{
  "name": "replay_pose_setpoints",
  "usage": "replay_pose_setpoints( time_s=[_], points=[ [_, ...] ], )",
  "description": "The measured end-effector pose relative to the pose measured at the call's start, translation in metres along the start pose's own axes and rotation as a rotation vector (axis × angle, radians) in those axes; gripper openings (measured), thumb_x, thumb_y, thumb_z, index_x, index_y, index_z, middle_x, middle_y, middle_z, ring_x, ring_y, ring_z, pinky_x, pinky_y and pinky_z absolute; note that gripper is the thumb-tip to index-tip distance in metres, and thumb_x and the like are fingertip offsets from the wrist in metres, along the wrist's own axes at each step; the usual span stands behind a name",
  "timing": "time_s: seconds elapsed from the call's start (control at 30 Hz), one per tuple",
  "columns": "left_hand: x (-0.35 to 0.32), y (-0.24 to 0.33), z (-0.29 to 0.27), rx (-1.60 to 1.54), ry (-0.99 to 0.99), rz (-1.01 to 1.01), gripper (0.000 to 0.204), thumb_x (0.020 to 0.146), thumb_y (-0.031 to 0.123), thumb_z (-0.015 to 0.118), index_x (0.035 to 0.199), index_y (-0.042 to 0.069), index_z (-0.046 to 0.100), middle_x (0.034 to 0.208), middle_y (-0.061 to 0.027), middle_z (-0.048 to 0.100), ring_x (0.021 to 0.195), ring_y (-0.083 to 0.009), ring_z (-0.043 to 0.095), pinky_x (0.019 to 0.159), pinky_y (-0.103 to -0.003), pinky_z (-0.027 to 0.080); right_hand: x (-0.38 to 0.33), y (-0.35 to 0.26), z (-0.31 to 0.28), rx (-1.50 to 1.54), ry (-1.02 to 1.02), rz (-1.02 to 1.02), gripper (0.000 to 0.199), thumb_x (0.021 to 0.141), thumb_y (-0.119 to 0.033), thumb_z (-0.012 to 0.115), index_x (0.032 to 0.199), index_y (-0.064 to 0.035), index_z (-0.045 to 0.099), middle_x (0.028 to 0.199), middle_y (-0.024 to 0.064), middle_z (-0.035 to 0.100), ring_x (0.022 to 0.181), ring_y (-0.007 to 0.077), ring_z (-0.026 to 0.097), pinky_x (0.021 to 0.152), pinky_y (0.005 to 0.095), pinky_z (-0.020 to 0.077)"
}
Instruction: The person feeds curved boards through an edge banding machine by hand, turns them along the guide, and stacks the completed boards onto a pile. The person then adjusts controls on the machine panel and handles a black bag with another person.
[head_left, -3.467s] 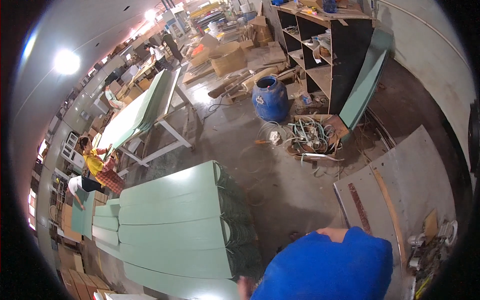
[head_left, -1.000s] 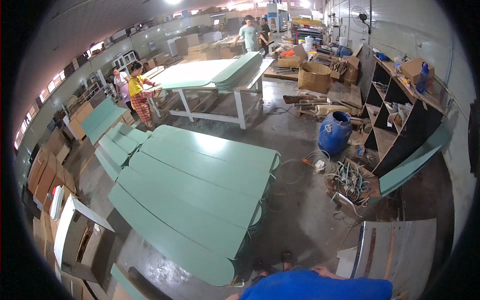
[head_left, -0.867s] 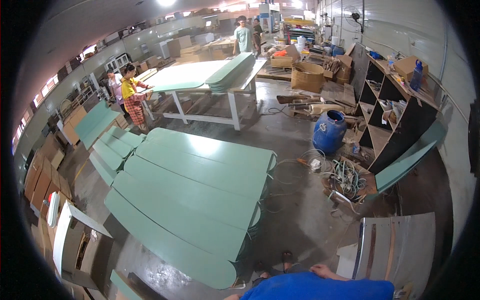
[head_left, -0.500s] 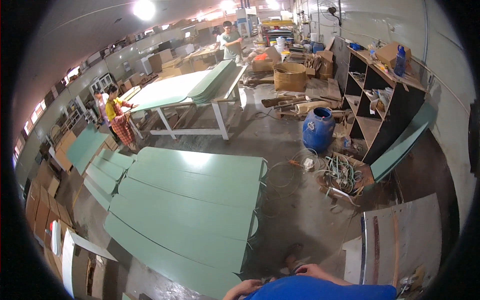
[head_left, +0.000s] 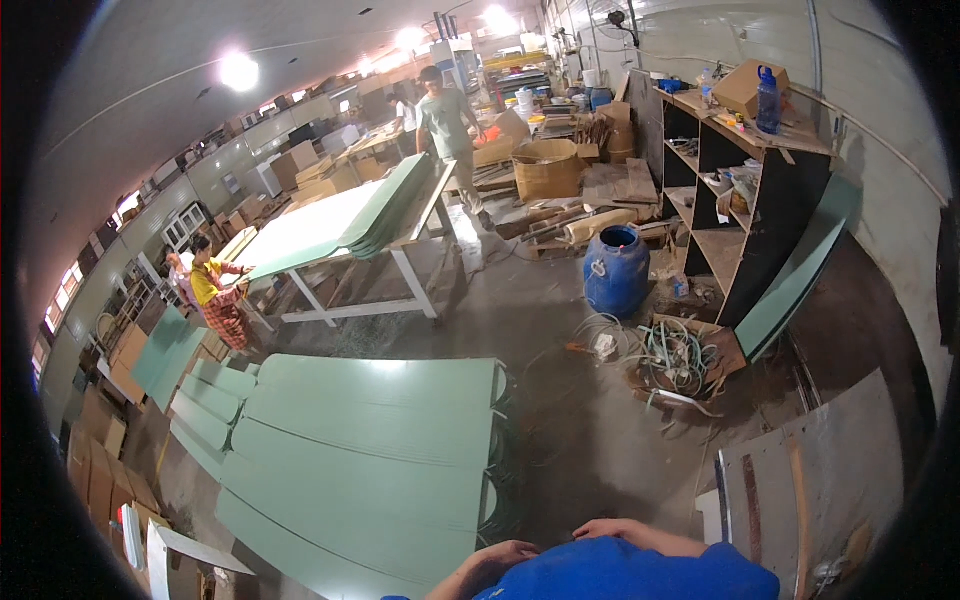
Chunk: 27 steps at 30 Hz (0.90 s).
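Note:
Both of my hands are held close in front of my blue shirt [head_left: 630, 572], at the lower edge of the view. My left hand [head_left: 510, 552] reaches in from the left, its fingers loosely extended and nothing visible in them. Apart from it, my right hand [head_left: 603, 528] comes from the other side, fingers also loose, with no object showing. The shirt partly hides the fingertips. To the left of my hands lie large pale green panels [head_left: 370, 425], side by side in low stacks, their right ends curved. The nearest panel edge is close to my left forearm.
A white-framed table [head_left: 415, 285] holds more green panels [head_left: 385, 210]. One person [head_left: 445, 125] walks behind it; another in yellow [head_left: 212, 285] stands at its left end. A blue barrel [head_left: 615, 275], a heap of straps [head_left: 680, 355] and shelving [head_left: 725, 200] are at the right.
The view has tilted and shifted, so the panels sit lower. The person in the pale green shirt has come nearer behind the table. My hands stay near my shirt.

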<state>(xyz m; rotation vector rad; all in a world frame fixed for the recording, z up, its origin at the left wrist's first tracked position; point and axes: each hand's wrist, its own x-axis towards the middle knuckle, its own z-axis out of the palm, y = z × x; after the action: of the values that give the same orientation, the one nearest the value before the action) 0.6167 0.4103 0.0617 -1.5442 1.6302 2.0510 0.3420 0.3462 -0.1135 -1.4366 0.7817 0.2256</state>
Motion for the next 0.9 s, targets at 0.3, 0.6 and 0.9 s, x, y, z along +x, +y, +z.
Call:
replay_pose_setpoints(
  time_s=[0.3, 0.6, 0.9],
  points=[
    [0.094, 0.030, -0.052, 0.164, 0.123, 0.188, 0.030, 0.085, 0.032, 0.069, 0.099, 0.005, 0.066, 0.098, -0.0136, 0.069, 0.094, -0.0253, 0.065, 0.083, -0.037, 0.050, -0.063, -0.014, -0.075, 0.298, 0.774, -0.192, 0.027, 0.090, -0.026, 0.067, 0.112, -0.0092, 0.070, 0.101, 0.0058, 0.070, 0.093, 0.0121, 0.064, 0.083, 0.0297, 0.0511],
    [0.195, 0.127, -0.119, 0.516, -0.292, 0.266, 0.030, 0.091, 0.027, 0.058, 0.108, 0.004, 0.064, 0.102, -0.0188, 0.066, 0.095, -0.0306, 0.062, 0.086, -0.041, 0.046, -0.080, -0.007, -0.140, 0.260, 0.265, -0.103, 0.033, 0.097, -0.030, 0.059, 0.119, -0.0064, 0.066, 0.112, 0.0042, 0.069, 0.105, 0.0122, 0.059, 0.096, 0.0286, 0.0446],
    [0.328, 0.176, -0.204, 0.668, -0.619, 0.498, 0.024, 0.086, 0.021, 0.056, 0.099, 0.001, 0.063, 0.095, -0.0205, 0.067, 0.086, -0.0331, 0.064, 0.077, -0.045, 0.048, -0.058, -0.019, -0.257, 0.227, 0.283, -0.026, 0.042, 0.095, -0.032, 0.059, 0.125, -0.0031, 0.061, 0.116, 0.0074, 0.067, 0.107, 0.0149, 0.058, 0.099, 0.0303, 0.0425]
  ],
)
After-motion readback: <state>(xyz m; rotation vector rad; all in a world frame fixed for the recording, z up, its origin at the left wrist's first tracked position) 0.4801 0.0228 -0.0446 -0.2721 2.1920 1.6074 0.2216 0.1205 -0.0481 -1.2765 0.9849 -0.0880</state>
